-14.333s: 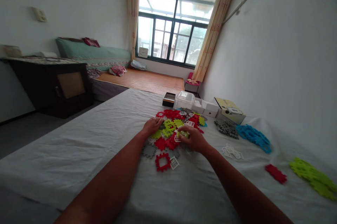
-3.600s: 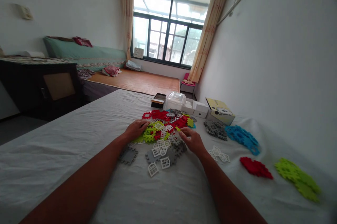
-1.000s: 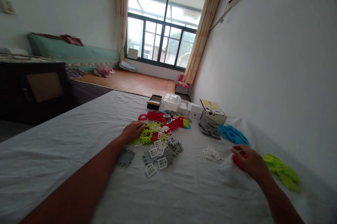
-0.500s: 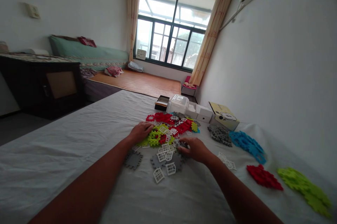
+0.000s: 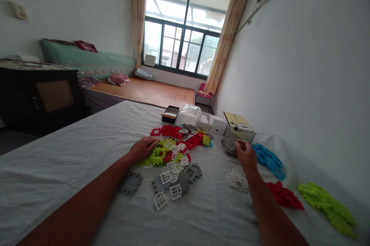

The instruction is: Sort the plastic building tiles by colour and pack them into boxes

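Note:
My left hand (image 5: pixel 143 149) lies at the left edge of a mixed heap of plastic interlocking tiles, its fingers stretched out against the lime-green tiles (image 5: pixel 158 155). My right hand (image 5: pixel 246 154) pinches a grey interlocking tile (image 5: pixel 230 145) over the grey pile, which is mostly hidden behind it. Red tiles (image 5: pixel 170 131) form the back of the heap. White lattice window pieces (image 5: pixel 171 167) are scattered over its front and over flat grey tiles (image 5: pixel 131 184). A few more white window pieces (image 5: pixel 237 177) lie just left of my right forearm.
Sorted piles of blue tiles (image 5: pixel 268 159), red tiles (image 5: pixel 285 196) and lime-green tiles (image 5: pixel 326 205) lie to the right. Behind the heap stand a black box (image 5: pixel 170 114), a clear plastic container (image 5: pixel 189 115), white boxes (image 5: pixel 217 124) and a yellow box (image 5: pixel 239 126).
My right hand has moved from the front of the heap rightward to the grey pile with a grey tile. My left hand stays at the heap. The view has shifted slightly right.

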A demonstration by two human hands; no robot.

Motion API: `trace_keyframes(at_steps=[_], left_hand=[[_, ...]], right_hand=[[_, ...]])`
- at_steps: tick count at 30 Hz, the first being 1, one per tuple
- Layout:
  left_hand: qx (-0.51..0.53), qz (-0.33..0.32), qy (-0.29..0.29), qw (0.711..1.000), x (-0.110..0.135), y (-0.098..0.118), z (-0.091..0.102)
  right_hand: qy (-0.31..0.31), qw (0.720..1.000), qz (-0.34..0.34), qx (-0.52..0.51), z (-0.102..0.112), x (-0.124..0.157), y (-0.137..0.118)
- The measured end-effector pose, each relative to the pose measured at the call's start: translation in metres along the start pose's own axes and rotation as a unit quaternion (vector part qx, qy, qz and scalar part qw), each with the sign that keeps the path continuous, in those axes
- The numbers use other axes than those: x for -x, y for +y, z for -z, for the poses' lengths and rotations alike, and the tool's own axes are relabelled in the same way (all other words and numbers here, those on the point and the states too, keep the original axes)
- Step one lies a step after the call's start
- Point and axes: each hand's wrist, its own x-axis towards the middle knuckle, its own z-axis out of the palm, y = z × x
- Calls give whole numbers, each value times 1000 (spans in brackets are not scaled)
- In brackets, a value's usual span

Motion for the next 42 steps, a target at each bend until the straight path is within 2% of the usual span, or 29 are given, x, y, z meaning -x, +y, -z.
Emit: trace_keyframes(at_steps=[3, 6, 10, 13, 23, 26, 28, 29, 31, 33, 35, 37, 42], left_hand=[[0, 6, 5, 1000, 0, 2, 1], [-6, 4, 8, 1000, 1, 3, 1], [-13, -4, 5, 1000, 0, 1, 1], [-14, -5, 1, 1000, 0, -1, 0], [-12, -5, 2, 1000, 0, -2, -1], [-6, -2, 5, 1000, 0, -1, -1], [-4, 1, 3, 1000, 1, 0, -1], [-5, 2, 1, 1000, 0, 1, -1], [-9, 1, -3, 1000, 0, 2, 0], [-12, -1, -4, 1000, 0, 2, 0], [-9, -4, -1, 1000, 0, 1, 0], [-2, -6, 3, 1000, 0, 0, -1], [10, -2, 3, 1000, 1, -1, -1]], right_hand=[[71, 996, -39, -41, 19, -15, 21], [101, 989, -70, -88, 22, -21, 35], [69, 987, -79, -122, 13, -24, 44], [41, 991, -66, -110, 8, -22, 44], [2, 997, 6, 82, 17, -9, 17], [-65, 994, 24, 87, 2, 4, -4], [-192, 978, 45, 67, -12, 20, -23], [-276, 957, 63, 55, -19, 30, -34], [-441, 891, 105, 41, -29, 52, -54], [-540, 826, 158, 47, -34, 71, -70], [-569, 795, 203, 62, -35, 83, -78], [-560, 794, 225, 76, -35, 86, -79], [-478, 856, 174, 98, -38, 78, -64]])
